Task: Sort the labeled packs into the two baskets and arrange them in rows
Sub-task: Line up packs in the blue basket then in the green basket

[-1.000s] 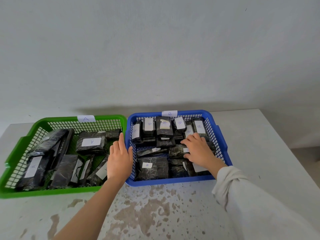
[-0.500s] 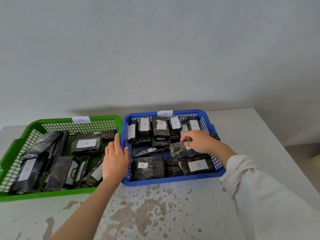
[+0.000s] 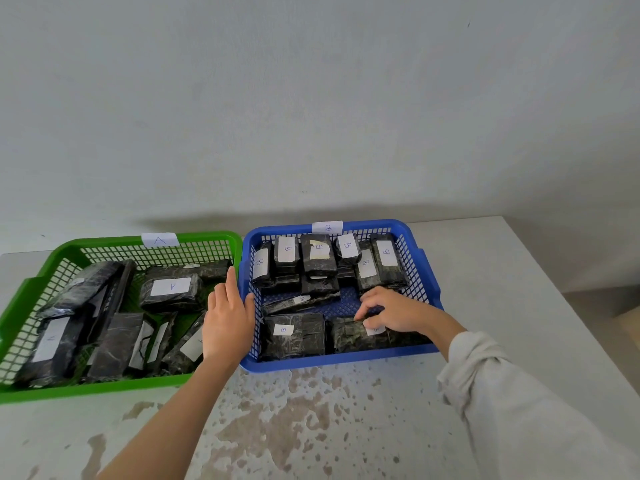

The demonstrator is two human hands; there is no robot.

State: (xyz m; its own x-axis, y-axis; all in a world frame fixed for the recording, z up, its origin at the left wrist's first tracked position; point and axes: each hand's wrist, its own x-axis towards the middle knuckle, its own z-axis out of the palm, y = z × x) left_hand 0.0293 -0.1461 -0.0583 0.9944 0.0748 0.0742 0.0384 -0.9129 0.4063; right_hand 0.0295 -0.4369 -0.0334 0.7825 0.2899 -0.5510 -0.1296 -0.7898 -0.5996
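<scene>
The pack lies flat in the front right corner of the blue basket. Its long side runs left to right, along the front wall. Its white B label faces up, half hidden by the hand. The right hand bends over it, palm down. Its fingers are curled and pinch the pack's far edge. That arm comes in from the lower right in a pale sleeve.

The left hand lies flat against the left wall of the blue basket. Its fingers are straight and close together, the thumb is over the rim, and it holds nothing. Its bare arm comes up from the bottom.

There are two baskets, right next to each other. In the blue one, six standing packs make a back row, each with a B label. Nearer, a thin pack lies slanted in the middle. A second flat pack sits at the front left.

The green basket holds a jumble of A packs pointing many ways, and I cannot count them for sure. Both baskets sit on a white tabletop with brown spots.
</scene>
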